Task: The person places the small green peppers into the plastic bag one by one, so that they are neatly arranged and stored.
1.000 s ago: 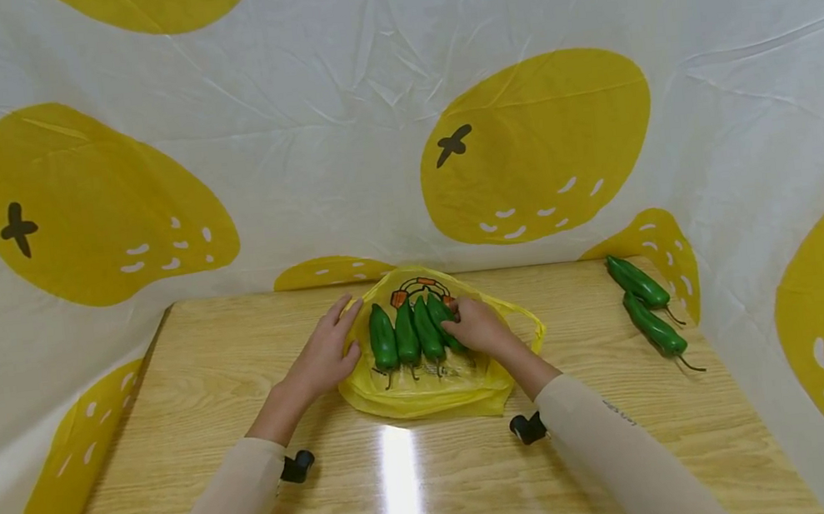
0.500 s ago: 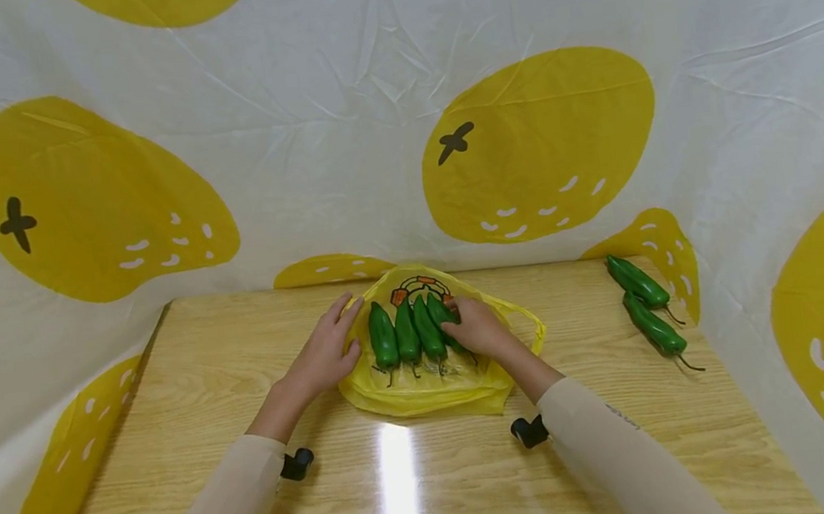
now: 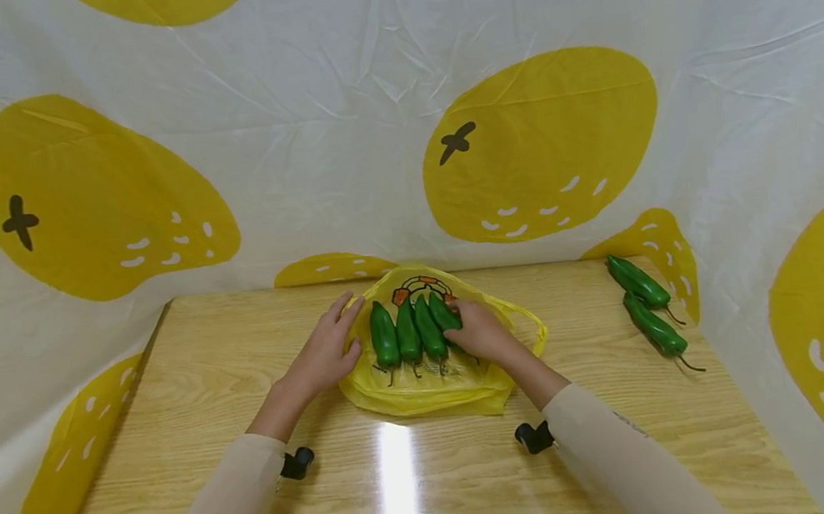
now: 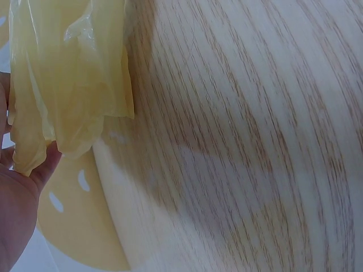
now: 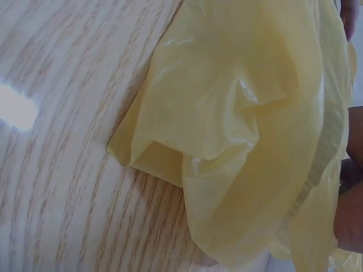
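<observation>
A thin yellow plastic bag (image 3: 427, 404) lies at the back middle of the wooden table. Several long green peppers sit side by side on it, stems toward me, the leftmost pepper (image 3: 385, 339) upright in the row. My right hand (image 3: 482, 332) grips the rightmost pepper (image 3: 442, 312) with thumb and fingers, covering its lower part. At the bag's left edge, my left hand (image 3: 322, 352) rests with its fingers extended against the plastic. In the left wrist view, the fingers (image 4: 46, 167) show beneath the drooping bag. The right wrist view is mostly filled by the bag (image 5: 227, 107), which hides the peppers.
Two more green peppers lie at the right back of the wooden table (image 3: 226, 352), one behind (image 3: 638, 282) and one in front (image 3: 655, 323). A white curtain (image 3: 316, 66) printed with large yellow fruit stands along the back and both sides.
The right hand and forearm have shifted very slightly to the right over the rightmost pepper. The left hand and the bag stay where they were.
</observation>
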`<state>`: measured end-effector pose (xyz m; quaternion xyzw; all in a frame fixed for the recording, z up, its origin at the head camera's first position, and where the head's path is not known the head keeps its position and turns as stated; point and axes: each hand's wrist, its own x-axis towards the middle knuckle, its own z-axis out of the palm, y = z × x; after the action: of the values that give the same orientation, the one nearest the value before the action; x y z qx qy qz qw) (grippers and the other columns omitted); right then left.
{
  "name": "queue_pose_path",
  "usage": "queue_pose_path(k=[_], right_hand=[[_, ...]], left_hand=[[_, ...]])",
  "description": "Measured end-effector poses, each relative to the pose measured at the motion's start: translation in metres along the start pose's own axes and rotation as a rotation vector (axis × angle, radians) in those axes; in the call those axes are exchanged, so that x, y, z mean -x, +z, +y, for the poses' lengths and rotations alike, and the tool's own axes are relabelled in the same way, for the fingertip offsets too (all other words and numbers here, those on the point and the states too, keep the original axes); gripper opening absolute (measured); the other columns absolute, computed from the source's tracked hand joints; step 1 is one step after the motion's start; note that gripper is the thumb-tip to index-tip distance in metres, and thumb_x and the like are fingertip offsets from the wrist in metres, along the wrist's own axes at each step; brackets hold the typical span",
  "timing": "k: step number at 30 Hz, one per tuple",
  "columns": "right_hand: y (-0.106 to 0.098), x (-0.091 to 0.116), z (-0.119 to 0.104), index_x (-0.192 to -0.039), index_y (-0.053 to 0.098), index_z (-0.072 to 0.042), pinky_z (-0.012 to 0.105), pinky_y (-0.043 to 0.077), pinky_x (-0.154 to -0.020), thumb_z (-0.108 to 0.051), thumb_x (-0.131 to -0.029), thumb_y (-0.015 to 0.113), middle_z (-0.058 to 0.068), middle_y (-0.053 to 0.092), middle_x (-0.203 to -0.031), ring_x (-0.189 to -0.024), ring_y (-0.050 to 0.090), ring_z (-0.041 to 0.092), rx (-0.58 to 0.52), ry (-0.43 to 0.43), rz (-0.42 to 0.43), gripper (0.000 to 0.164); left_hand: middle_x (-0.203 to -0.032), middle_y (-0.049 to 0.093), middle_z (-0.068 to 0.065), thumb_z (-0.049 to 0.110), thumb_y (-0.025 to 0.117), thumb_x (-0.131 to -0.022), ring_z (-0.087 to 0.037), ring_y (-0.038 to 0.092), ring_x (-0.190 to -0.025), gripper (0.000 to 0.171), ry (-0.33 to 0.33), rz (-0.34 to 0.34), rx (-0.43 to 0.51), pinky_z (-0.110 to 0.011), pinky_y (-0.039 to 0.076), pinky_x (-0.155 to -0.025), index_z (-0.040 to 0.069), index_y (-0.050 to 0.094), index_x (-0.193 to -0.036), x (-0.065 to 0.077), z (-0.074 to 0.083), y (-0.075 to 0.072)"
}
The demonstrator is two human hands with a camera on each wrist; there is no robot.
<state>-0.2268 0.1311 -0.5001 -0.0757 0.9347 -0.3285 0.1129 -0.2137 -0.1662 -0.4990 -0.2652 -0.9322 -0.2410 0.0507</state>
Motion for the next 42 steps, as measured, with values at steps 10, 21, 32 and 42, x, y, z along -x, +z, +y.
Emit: queue_pose_path(k=[10,21,32,42], right_hand=[[0.000,0.000,0.005,-0.153,0.045,0.003,0.048,0.055,-0.098,-0.023,-0.102,0.066,0.022,0.062,-0.141,-0.127,0.062,0.036,-0.018,0.017,-0.028,0.061],[-0.003,0.001,0.005,-0.149,0.051,0.002,0.050,0.054,-0.102,-0.032,-0.101,0.066,0.021,0.062,-0.142,-0.130,0.060,0.036,0.028,0.034,-0.027,0.061],[-0.007,0.009,0.005,-0.153,0.046,0.000,0.052,0.053,-0.101,-0.030,-0.102,0.066,0.023,0.058,-0.146,-0.132,0.058,0.039,-0.030,0.013,-0.023,0.063],[-0.019,0.029,-0.002,-0.155,0.045,-0.006,0.051,0.054,-0.102,-0.027,-0.102,0.066,0.017,0.052,-0.153,-0.134,0.056,0.038,-0.213,-0.061,-0.005,0.061]], left_hand=[[-0.166,0.028,-0.024,0.007,0.063,-0.096,-0.046,0.040,-0.145,0.069,-0.004,0.004,-0.005,-0.060,0.039,-0.116,0.002,0.036,-0.159,-0.001,0.001,-0.001],[-0.167,0.026,-0.023,0.007,0.062,-0.096,-0.046,0.038,-0.147,0.070,-0.015,0.008,-0.002,-0.061,0.038,-0.116,0.003,0.035,-0.160,0.000,0.002,0.000],[-0.167,0.026,-0.024,0.006,0.062,-0.096,-0.047,0.038,-0.147,0.069,-0.008,0.013,-0.005,-0.061,0.039,-0.116,0.002,0.035,-0.160,0.000,0.002,0.000],[-0.167,0.026,-0.023,0.007,0.063,-0.097,-0.046,0.039,-0.146,0.069,-0.008,0.010,-0.007,-0.061,0.039,-0.116,0.004,0.035,-0.160,0.000,0.000,0.000]])
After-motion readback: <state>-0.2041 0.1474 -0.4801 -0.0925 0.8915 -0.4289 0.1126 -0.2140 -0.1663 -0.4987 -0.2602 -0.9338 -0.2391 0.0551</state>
